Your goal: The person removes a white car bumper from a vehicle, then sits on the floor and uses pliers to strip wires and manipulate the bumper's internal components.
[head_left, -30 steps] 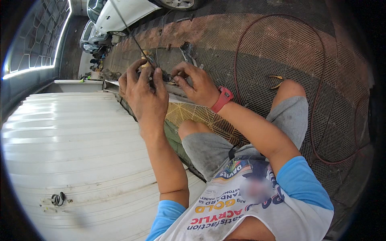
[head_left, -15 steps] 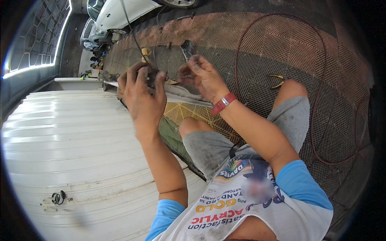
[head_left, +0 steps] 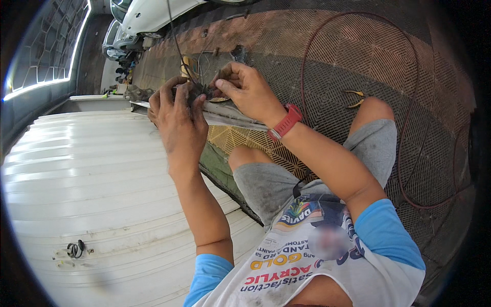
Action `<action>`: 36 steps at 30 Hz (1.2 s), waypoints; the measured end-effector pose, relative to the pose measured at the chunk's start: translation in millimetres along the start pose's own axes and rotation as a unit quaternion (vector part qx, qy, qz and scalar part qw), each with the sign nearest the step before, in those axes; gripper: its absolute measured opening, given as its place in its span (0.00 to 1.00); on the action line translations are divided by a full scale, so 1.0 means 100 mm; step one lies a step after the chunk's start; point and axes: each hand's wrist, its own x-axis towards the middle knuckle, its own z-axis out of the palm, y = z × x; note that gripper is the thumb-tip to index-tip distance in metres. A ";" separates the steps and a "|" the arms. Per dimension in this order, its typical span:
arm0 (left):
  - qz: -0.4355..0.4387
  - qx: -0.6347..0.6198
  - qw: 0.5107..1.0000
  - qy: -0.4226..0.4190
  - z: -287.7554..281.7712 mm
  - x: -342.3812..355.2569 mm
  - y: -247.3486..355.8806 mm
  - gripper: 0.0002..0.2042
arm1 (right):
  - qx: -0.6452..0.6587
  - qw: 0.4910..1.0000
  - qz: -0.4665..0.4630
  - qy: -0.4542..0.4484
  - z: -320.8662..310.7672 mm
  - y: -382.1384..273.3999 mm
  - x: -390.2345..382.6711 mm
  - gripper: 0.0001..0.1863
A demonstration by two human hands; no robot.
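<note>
The bare left hand (head_left: pixel 180 115) is smudged dark grey. The ribbed metal panel (head_left: pixel 97 174) is coloured white, and the textured floor matting (head_left: pixel 358 46) is banded dull red and grey.

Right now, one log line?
left hand: curled at dark part | right hand: beside it, grip unclear | yellow-handled tool: on mat

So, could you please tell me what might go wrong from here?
The small dark part in the left hand might slip and drop toward the floor mat. The yellow-handled tool beside the right knee could be knocked or knelt on. The red hose looped across the mat may trip someone.
</note>
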 end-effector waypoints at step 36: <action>0.028 0.024 0.999 -0.023 -0.06 0.29 0.13 0.17 | -0.543 0.751 -0.375 -0.020 -0.14 -0.67 -0.01 0.09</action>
